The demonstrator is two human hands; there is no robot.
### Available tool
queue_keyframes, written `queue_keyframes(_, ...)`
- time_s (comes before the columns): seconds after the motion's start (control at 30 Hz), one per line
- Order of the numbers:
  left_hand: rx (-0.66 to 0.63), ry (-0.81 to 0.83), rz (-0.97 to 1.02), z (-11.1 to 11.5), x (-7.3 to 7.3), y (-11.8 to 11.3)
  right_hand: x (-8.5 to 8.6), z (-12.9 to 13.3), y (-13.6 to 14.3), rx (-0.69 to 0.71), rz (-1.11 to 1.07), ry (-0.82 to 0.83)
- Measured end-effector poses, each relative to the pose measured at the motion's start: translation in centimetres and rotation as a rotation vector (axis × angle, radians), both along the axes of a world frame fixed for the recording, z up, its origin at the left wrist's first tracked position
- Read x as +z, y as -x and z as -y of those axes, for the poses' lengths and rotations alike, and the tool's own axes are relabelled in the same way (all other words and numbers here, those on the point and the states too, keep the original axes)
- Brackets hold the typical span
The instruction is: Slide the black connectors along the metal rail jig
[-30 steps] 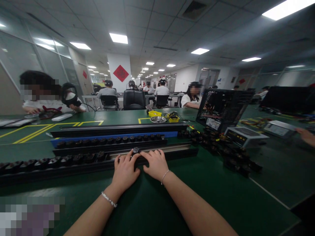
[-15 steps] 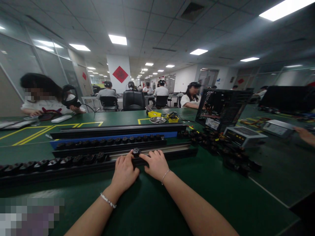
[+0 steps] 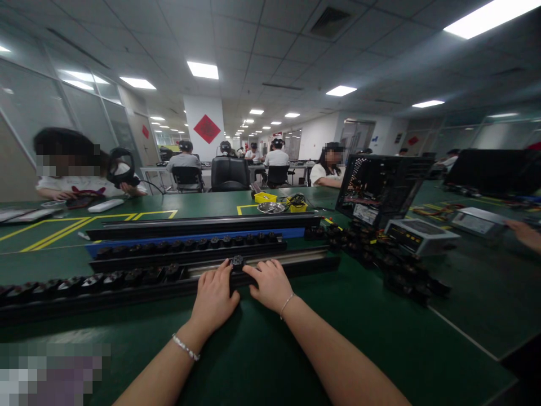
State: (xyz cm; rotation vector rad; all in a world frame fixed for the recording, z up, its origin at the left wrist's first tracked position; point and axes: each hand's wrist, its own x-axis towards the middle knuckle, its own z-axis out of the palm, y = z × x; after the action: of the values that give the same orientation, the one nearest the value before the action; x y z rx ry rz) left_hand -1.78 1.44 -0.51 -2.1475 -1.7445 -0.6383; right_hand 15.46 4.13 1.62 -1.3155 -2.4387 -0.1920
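Note:
A small black module [image 3: 237, 262] sits in the front black rail [image 3: 304, 264], between the fingertips of both hands. My left hand [image 3: 214, 296] touches its left side, and my right hand [image 3: 268, 285] has its index fingertip at its right side. Together the fingers grip the part from both sides. Farther left, several similar black modules [image 3: 114, 279] stand in a row in the same rail. Behind, another row of black modules [image 3: 203, 243] lies along a blue strip [image 3: 291, 232]. The underside of the held module is hidden.
Loose black parts [image 3: 393, 262] are heaped at the right, near a power supply [image 3: 420, 235] and an open computer case [image 3: 376, 186]. A metal dish [image 3: 271, 208] and yellow tray [image 3: 265, 197] stand behind. People sit across the table; another person's hand shows at far right.
The black module between my fingers has shifted slightly to the right along the rail. Both my hands have moved a little right with it.

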Motion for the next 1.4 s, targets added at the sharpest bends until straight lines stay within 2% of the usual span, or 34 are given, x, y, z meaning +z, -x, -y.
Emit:
queue_keyframes(0.27, 0.011, 0.053, 0.024, 0.1, 0.5, -0.2, -0.3, 0.1, -0.1, 0.008, -0.055, 0.016)
queue_keyframes(0.43, 0.000, 0.060, 0.038, 0.2, 0.8, -0.3, -0.7, 0.3, 0.0, -0.005, -0.132, -0.028)
queue_keyframes(0.87, 0.030, 0.087, -0.001, 0.3, 1.3, -0.6, -0.7, 0.8, 0.5, -0.026, -0.070, -0.015)
queue_keyframes(1.23, 0.011, 0.001, -0.022, 0.2, 0.0, -0.3, -0.7, 0.9, 0.8, -0.019, -0.044, -0.025)
queue_keyframes(1.4, 0.054, -0.033, -0.012, 0.0, -0.6, -0.3, -0.7, 0.9, 0.7, -0.015, -0.054, -0.032)
